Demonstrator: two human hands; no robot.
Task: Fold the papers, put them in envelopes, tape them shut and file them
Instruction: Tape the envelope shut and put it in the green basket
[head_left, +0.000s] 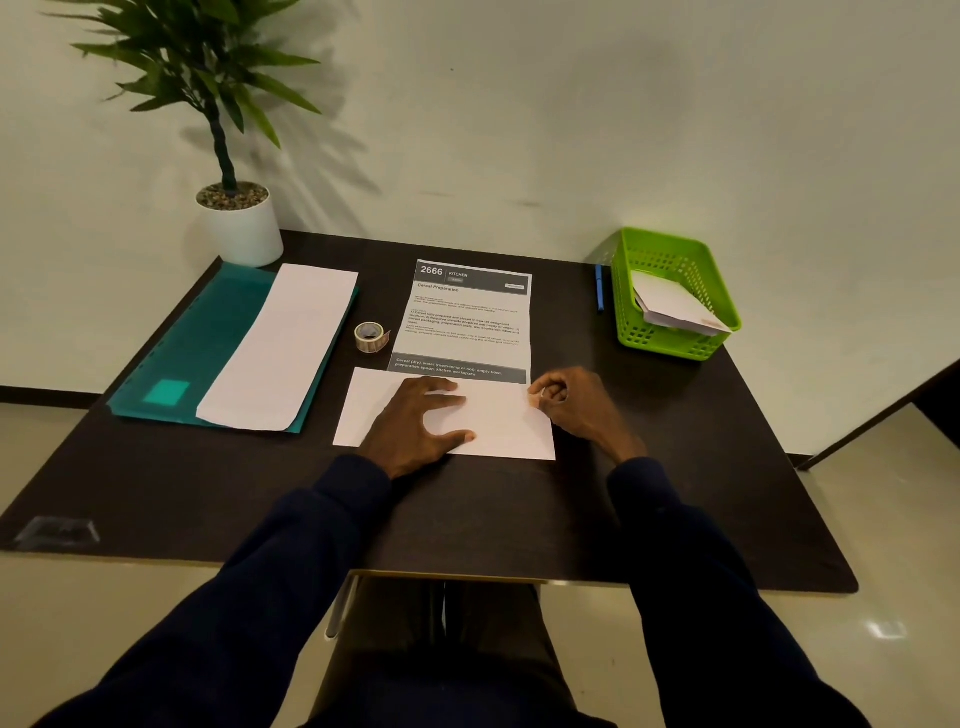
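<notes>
White envelope (498, 426) under L hand (415, 421)

This looks like an office: a dark matte tabletop (675, 493) against a plain pale wall (571, 130) carries stationery. There is a translucent teal plastic folder (208, 338), a small roll of clear tape (370, 336), a blue pen (599, 288), a lime-green perforated plastic basket (670, 343) holding white paper, and a printed instruction sheet (467, 322). A leafy plant in a round white pot (241, 234) stands at one corner.
</notes>
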